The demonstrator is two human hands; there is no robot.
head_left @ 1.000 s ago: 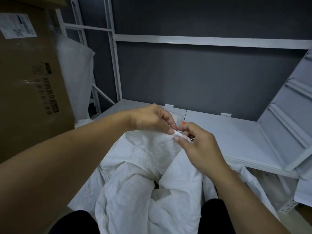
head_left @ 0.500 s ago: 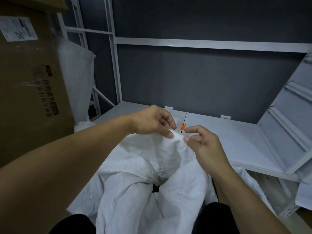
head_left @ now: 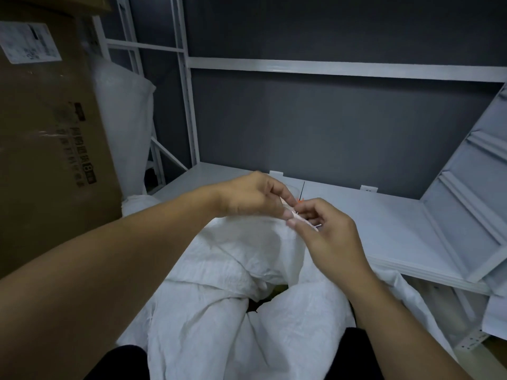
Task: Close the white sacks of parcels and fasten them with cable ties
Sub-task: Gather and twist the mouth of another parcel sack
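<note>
A crumpled white sack (head_left: 227, 272) lies between my knees, its mouth partly gathered with a dark gap near the middle. My left hand (head_left: 252, 197) pinches the raised top edge of the sack. My right hand (head_left: 326, 237) meets it from the right and pinches a thin cable tie (head_left: 300, 200) with an orange head; its dark tail sticks up between the two hands. Fingertips of both hands touch over the sack's edge. The sack's contents are hidden.
A big cardboard box (head_left: 46, 149) stands close on the left. A second white sack (head_left: 123, 127) leans behind it against the white rack frame (head_left: 189, 111). A white shelf board (head_left: 384, 229) runs across behind the hands, with a tilted shelf panel (head_left: 466, 193) on the right.
My right hand moved back in against my left hand and now pinches at the sack's edge with the tie. The view dipped slightly.
</note>
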